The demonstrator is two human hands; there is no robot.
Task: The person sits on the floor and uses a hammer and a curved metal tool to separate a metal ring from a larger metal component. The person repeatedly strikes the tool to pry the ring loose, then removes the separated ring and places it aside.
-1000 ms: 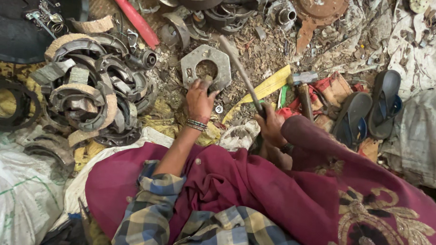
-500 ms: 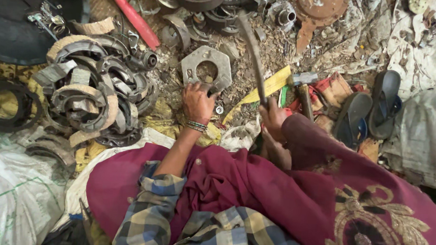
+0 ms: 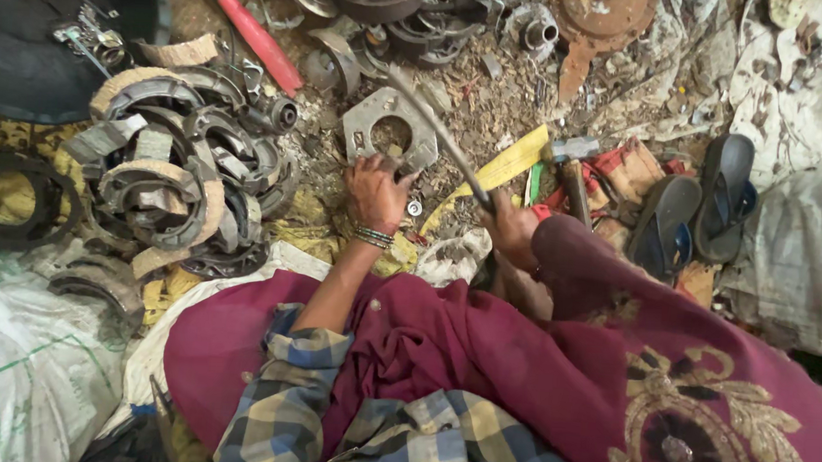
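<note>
Metal plate under left hand, right hand gripping rod

Rod's far end blurred among scrap.

My left hand presses near edge of plate: grey metal, roughly triangular, round centre hole, lying flat on littered ground. My right hand grips rod, thin, dark, slanting up-left over plate's right corner.
</note>
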